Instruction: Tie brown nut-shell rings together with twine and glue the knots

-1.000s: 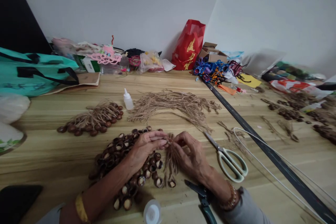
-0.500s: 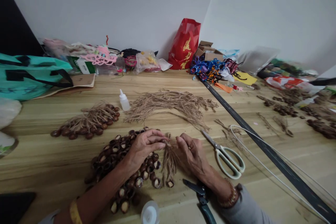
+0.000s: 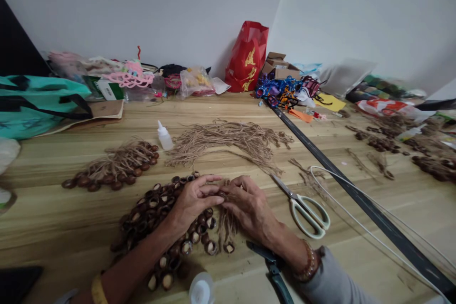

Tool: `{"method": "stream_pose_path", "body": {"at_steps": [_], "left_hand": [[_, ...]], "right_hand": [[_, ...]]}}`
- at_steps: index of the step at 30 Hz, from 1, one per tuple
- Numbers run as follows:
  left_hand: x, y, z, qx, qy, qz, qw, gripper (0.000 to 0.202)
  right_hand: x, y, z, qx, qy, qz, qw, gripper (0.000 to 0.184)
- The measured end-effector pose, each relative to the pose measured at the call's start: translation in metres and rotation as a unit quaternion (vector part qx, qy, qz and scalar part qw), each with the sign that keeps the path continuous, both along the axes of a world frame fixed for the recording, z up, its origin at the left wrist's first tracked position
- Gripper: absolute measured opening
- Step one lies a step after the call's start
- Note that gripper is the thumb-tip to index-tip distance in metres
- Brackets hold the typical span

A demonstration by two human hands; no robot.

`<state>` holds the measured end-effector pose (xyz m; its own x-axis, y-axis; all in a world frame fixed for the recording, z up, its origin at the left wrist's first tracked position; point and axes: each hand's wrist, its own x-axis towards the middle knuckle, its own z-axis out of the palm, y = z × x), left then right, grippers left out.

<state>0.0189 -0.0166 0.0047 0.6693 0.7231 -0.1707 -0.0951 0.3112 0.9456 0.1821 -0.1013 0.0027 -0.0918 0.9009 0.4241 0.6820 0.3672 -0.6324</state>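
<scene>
My left hand (image 3: 195, 197) and my right hand (image 3: 249, 209) meet at the fingertips over a small bunch of jute twine (image 3: 226, 223), whose strands hang down onto the wooden table (image 3: 64, 228). The gripped end is mostly hidden by my fingers. Beside my left hand lies a heap of brown hollowed nut shells (image 3: 153, 213) with pale centres. Further off lie a strung bunch of nuts (image 3: 114, 171) and a loose mass of twine (image 3: 228, 140). Green-handled pliers (image 3: 274, 270) lie under my right wrist, and pale-handled scissors (image 3: 308, 216) lie to its right.
A small glue bottle (image 3: 164, 137) stands near the twine, and a white roll (image 3: 201, 289) sits at the near edge. A long black bar (image 3: 356, 194) and white cord (image 3: 356, 221) cross the right side. Bags, a cardboard box and craft clutter line the wall.
My right hand has moved left and closed in on the twine beside my left hand. The whole scene has shifted slightly left in view.
</scene>
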Motion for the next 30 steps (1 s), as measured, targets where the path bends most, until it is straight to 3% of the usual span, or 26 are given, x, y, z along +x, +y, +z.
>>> {"method": "stream_pose_path", "body": {"at_steps": [9, 15, 24, 30], "left_hand": [[0.0005, -0.0016, -0.0001, 0.003, 0.006, -0.005, 1.0, 0.051], [0.0001, 0.0013, -0.0037, 0.021, 0.007, -0.004, 1.0, 0.04], [0.0007, 0.0057, -0.0077, 0.077, 0.054, 0.093, 0.991, 0.015], [0.0003, 0.0045, -0.0042, 0.124, 0.085, 0.1, 0.984, 0.013]], "right_hand": [[-0.0006, 0.0007, -0.0008, 0.016, 0.021, 0.002, 1.0, 0.02], [0.0, 0.0018, 0.0001, 0.013, 0.04, 0.009, 0.999, 0.018], [0.0014, 0.003, -0.0045, -0.013, 0.068, -0.059, 0.996, 0.009], [0.0006, 0.0037, -0.0044, -0.014, 0.072, -0.053, 0.996, 0.008]]}}
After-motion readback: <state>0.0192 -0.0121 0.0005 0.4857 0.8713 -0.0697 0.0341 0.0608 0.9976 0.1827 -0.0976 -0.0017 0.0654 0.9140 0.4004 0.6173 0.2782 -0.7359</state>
